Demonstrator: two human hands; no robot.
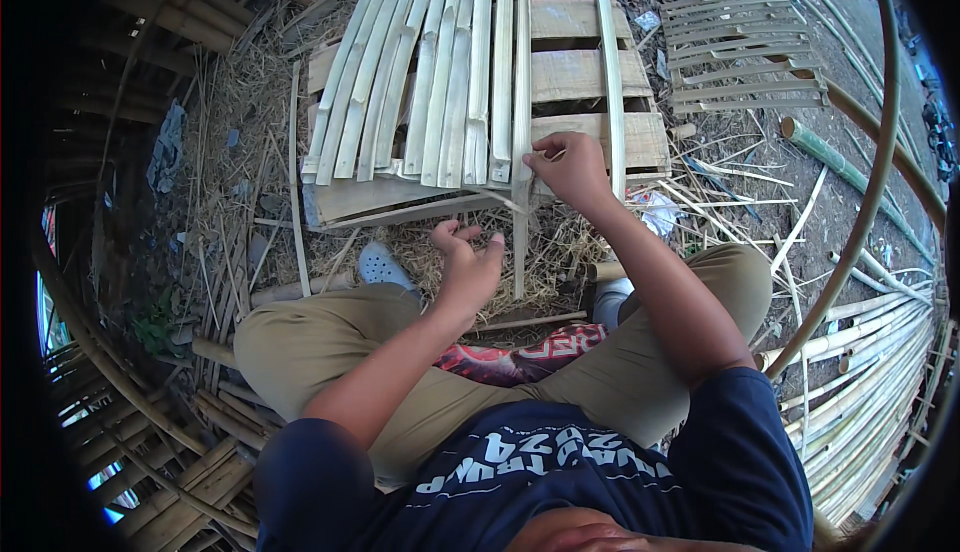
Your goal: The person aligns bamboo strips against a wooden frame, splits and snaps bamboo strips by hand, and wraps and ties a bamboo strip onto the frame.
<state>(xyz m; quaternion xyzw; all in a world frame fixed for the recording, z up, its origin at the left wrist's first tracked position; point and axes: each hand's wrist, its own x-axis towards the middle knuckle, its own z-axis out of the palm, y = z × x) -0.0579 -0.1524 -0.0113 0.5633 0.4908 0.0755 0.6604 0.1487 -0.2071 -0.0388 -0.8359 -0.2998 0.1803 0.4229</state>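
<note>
A row of pale split bamboo strips (440,62) lies side by side on a low wooden slatted platform (568,62). One longer bamboo strip (521,82) runs along the row's right edge and sticks out past the near side of the platform. My right hand (572,170) is closed in a pinch at this strip's edge; a blurred, thin sliver hangs just below the fingertips. Lower and to the left, my left hand (470,267) is held above the straw with fingers half curled and apart, holding nothing. Another single strip (610,82) lies on the platform farther right.
A slatted bamboo panel (740,52) lies at the far right, near a green bamboo pole (850,172). Many bamboo sticks (870,382) are stacked at the right. Straw and scraps (240,142) litter the ground. Curved poles (865,212) arch close on the right.
</note>
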